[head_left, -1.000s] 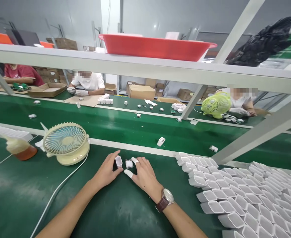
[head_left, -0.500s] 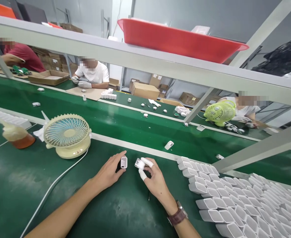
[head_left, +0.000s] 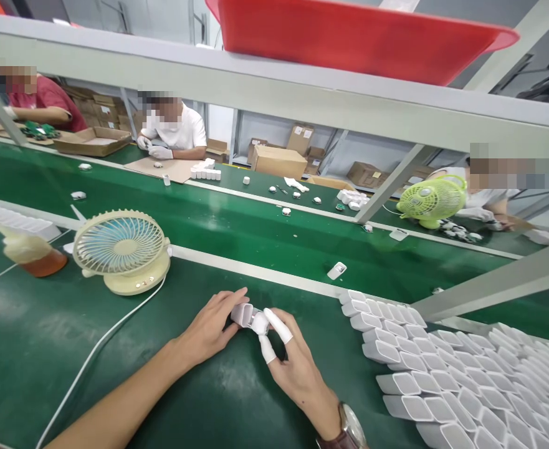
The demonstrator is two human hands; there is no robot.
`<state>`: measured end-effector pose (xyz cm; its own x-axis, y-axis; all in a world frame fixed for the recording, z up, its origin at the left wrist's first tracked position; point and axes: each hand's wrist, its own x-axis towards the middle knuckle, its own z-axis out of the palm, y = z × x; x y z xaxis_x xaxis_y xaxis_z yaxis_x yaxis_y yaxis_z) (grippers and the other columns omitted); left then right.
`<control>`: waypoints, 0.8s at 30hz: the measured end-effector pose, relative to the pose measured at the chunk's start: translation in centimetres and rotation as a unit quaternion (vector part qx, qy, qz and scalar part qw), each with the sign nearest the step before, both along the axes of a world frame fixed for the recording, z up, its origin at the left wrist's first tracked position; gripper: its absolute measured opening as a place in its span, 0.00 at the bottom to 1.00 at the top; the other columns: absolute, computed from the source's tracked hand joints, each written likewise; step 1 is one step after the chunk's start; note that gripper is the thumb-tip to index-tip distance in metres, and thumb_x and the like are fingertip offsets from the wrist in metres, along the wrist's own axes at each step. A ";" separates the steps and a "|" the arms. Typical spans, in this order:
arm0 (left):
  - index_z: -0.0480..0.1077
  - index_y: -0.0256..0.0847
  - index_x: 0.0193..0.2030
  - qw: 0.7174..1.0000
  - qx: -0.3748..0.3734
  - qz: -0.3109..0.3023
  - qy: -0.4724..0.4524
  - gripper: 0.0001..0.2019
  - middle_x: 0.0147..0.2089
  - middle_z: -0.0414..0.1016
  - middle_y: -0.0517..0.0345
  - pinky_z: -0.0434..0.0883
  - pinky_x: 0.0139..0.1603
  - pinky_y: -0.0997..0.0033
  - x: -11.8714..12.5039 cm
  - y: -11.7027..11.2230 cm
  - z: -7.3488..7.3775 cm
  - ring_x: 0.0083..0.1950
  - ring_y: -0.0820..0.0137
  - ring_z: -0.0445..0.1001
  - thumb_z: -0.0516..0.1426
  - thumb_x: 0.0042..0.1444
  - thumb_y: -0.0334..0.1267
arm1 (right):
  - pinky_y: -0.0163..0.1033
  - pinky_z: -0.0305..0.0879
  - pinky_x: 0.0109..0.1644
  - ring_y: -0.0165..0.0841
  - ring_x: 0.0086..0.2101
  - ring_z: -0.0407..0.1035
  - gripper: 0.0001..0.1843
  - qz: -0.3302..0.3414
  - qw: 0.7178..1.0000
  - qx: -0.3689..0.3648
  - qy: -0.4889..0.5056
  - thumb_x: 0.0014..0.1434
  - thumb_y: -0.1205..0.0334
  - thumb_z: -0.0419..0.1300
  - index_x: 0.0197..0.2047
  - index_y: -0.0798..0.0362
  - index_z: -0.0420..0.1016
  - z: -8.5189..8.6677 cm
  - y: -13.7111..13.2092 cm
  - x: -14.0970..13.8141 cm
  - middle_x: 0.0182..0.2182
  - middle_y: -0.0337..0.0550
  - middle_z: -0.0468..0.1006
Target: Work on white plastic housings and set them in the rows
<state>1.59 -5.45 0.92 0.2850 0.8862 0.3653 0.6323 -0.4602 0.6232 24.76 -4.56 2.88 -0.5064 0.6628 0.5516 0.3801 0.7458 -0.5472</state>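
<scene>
My left hand (head_left: pixel 215 321) is closed around a small white open-ended plastic housing (head_left: pixel 242 314), its opening turned toward my right hand. Between the finger and thumb of my right hand (head_left: pixel 288 346), both in white finger cots, is a white cap-like part (head_left: pixel 260 323) with a narrower metallic-looking end. That end meets the mouth of the housing; how deep it sits inside cannot be made out. Both hands are just above the green work surface.
White housings (head_left: pixel 424 374) stand in rows at the right. To the left are a cream fan (head_left: pixel 124 246) with its cord and a bottle of amber liquid (head_left: pixel 38 252). A green conveyor (head_left: pixel 237 224) carries scattered parts. Overhead, a shelf holds a red tray (head_left: pixel 349 43). Co-workers sit opposite.
My right hand has brought the cap-like part left to the housing, closing the gap between them. The housing has turned toward it. Parts on the conveyor appear shifted right.
</scene>
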 end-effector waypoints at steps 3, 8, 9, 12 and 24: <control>0.44 0.52 0.75 1.000 0.000 -0.005 0.002 0.37 0.64 0.73 0.51 0.71 0.64 0.48 0.1 -0.1 0.0 0.65 0.57 0.69 0.55 0.64 0.29 | 0.49 0.74 0.60 0.42 0.57 0.70 0.33 0.006 1.000 0.010 -0.014 0.70 0.71 0.52 0.74 0.43 0.50 -0.1 -0.1 0.1 0.58 0.54 0.70; 0.45 0.51 0.75 1.000 0.000 -0.009 0.005 0.36 0.63 0.74 0.52 0.71 0.64 0.48 0.3 -0.2 0.2 0.65 0.57 0.69 0.54 0.65 0.29 | 0.50 0.74 0.61 0.43 0.61 0.67 0.34 0.009 0.998 0.037 -0.039 0.70 0.72 0.52 0.75 0.47 0.48 -0.3 -0.1 0.3 0.60 0.57 0.69; 0.45 0.51 0.75 1.000 0.003 -0.009 0.005 0.36 0.63 0.74 0.52 0.71 0.63 0.48 0.4 -0.2 0.2 0.64 0.57 0.69 0.54 0.65 0.30 | 0.51 0.74 0.61 0.44 0.61 0.67 0.35 0.008 0.998 0.041 -0.046 0.70 0.72 0.52 0.75 0.48 0.47 -0.3 -0.1 0.3 0.61 0.58 0.68; 0.44 0.51 0.75 1.000 0.011 -0.011 0.005 0.35 0.63 0.75 0.51 0.71 0.63 0.48 0.5 -0.2 0.1 0.64 0.57 0.69 0.54 0.66 0.30 | 0.52 0.73 0.61 0.44 0.62 0.66 0.36 0.006 0.997 0.047 -0.060 0.70 0.73 0.51 0.76 0.48 0.45 -0.5 -0.2 0.3 0.62 0.59 0.67; 0.44 0.51 0.76 1.000 0.012 -0.017 0.004 0.36 0.63 0.75 0.51 0.71 0.63 0.47 0.7 -0.2 -0.1 0.64 0.57 0.68 0.55 0.66 0.30 | 0.52 0.76 0.59 0.46 0.60 0.68 0.38 0.001 0.995 0.073 -0.068 0.67 0.75 0.50 0.76 0.50 0.44 -0.4 -0.2 0.0 0.60 0.60 0.69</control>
<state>2.24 -5.67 0.78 0.3174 0.8672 0.3836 0.6211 -0.4958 0.6070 24.79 -4.77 2.53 -0.5836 0.5801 0.5682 0.4412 0.8140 -0.3778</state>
